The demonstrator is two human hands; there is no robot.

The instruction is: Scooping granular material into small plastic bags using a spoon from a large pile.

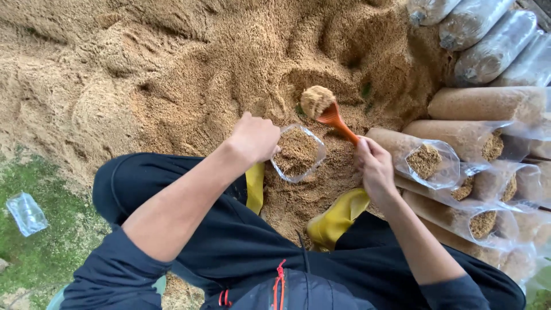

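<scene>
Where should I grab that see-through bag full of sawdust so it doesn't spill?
Grip the clear bag by its open rim, coming from the left side, as the left hand does. It is soft and filled nearly to the mouth, so holding the rim probably keeps it open and upright for the orange scoop.

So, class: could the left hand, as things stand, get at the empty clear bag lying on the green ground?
Probably not: the left hand is busy holding open the clear bag of sawdust, and the empty bag lies apart, beyond the knee.
</scene>
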